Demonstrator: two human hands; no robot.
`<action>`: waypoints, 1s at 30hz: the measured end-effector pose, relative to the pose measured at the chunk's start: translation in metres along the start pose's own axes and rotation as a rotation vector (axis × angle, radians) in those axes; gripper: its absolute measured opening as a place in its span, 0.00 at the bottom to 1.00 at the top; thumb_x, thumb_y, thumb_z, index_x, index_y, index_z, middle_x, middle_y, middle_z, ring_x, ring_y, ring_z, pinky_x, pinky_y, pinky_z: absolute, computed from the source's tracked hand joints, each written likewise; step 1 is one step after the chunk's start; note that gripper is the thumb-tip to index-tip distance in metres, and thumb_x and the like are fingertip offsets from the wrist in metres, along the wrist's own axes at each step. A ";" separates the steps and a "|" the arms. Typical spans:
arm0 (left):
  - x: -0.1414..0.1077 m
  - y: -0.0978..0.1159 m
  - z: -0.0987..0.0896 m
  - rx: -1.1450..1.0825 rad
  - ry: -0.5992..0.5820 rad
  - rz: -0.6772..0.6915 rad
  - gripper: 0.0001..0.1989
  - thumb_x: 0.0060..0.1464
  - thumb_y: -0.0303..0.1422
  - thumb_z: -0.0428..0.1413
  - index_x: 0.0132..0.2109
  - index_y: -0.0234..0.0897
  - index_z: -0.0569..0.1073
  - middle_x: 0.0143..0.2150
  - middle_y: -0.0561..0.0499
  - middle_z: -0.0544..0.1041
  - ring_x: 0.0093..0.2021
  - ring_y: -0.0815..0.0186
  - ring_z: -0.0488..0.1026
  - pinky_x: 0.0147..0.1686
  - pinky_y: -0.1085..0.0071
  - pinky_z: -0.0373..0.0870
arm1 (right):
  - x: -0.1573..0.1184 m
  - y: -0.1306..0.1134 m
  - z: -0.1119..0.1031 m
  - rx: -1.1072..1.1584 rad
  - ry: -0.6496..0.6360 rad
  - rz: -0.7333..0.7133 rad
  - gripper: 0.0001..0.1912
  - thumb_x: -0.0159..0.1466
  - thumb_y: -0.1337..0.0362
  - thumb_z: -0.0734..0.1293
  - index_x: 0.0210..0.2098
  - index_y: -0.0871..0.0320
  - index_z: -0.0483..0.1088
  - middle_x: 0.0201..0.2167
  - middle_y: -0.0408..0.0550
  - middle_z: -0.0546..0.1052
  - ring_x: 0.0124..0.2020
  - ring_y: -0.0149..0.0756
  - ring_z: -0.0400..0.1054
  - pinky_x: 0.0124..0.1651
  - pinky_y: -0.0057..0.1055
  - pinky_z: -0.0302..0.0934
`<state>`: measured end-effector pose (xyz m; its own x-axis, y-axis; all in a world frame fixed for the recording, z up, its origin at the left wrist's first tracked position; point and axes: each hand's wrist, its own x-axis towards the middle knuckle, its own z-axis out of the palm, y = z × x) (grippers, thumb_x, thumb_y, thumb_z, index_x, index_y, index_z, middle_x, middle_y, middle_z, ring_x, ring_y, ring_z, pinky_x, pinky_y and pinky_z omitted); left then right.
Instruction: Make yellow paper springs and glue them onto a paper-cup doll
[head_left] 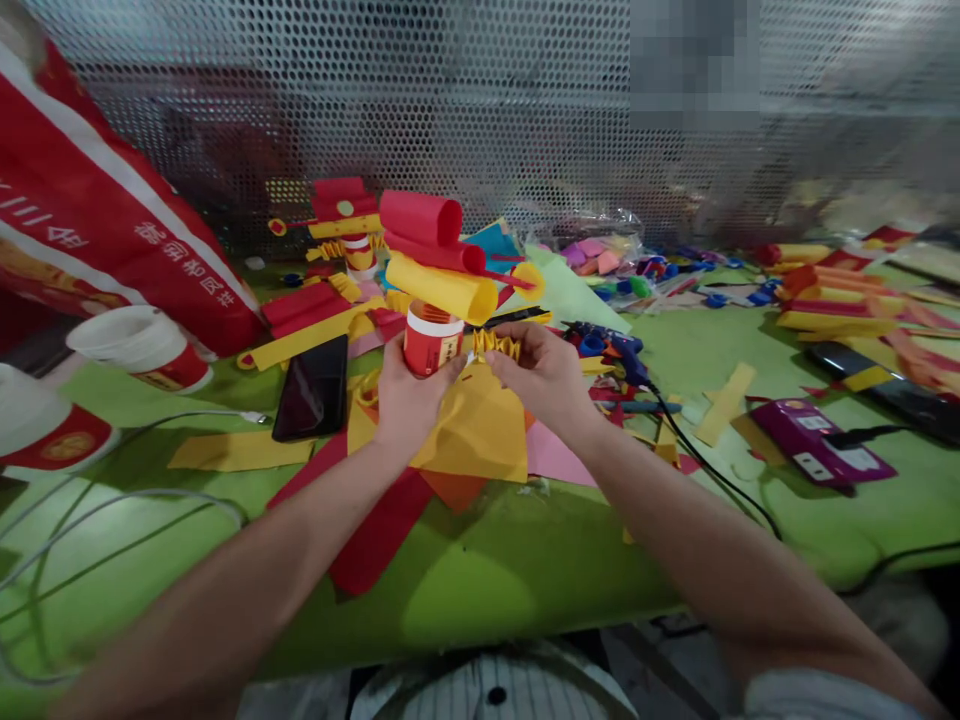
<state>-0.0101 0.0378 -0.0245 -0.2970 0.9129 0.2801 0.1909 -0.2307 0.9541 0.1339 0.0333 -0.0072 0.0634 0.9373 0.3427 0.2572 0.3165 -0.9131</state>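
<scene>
My left hand (411,392) is closed around a red and white paper cup (433,345). Rolled red paper (424,218) and a yellow paper roll (442,288) are mounted on top of this cup. At the cup's right side, my right hand (541,368) pinches a pleated yellow paper strip (496,346), whose left end reaches the cup. Below both hands lie a sheet of yellow paper (480,425) and red paper (386,530). A similar finished-looking paper cup figure (358,250) stands behind, to the left.
On the left are a black phone (311,388), white-and-red paper cups (142,350), a cable (150,495) and a large red bag (112,200). To the right lie a blue glue gun (615,345), a purple power strip (821,440) and paper scraps. A perforated metal panel (465,110) stands behind.
</scene>
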 end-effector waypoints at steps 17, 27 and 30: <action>-0.008 0.002 0.006 0.032 -0.032 0.014 0.24 0.35 0.35 0.66 0.39 0.41 0.63 0.39 0.49 0.73 0.38 0.59 0.72 0.40 0.60 0.70 | -0.003 0.002 0.005 -0.012 0.068 0.006 0.12 0.51 0.60 0.68 0.32 0.56 0.65 0.24 0.40 0.69 0.21 0.26 0.60 0.24 0.27 0.57; -0.011 -0.001 0.009 -0.023 -0.074 0.094 0.23 0.39 0.37 0.63 0.41 0.40 0.63 0.40 0.49 0.73 0.40 0.61 0.72 0.41 0.61 0.70 | -0.004 0.004 0.013 0.109 0.067 -0.006 0.12 0.53 0.58 0.67 0.32 0.57 0.63 0.21 0.37 0.65 0.18 0.23 0.57 0.20 0.26 0.53; -0.012 -0.002 0.009 -0.030 -0.084 0.090 0.22 0.40 0.35 0.63 0.41 0.40 0.62 0.41 0.48 0.73 0.41 0.62 0.72 0.42 0.61 0.69 | -0.005 0.003 0.014 0.111 0.072 -0.009 0.11 0.53 0.59 0.67 0.31 0.57 0.63 0.21 0.37 0.66 0.18 0.23 0.56 0.21 0.25 0.53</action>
<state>0.0018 0.0303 -0.0305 -0.2003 0.9128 0.3559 0.1851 -0.3215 0.9286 0.1204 0.0316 -0.0146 0.1313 0.9226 0.3627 0.1497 0.3432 -0.9273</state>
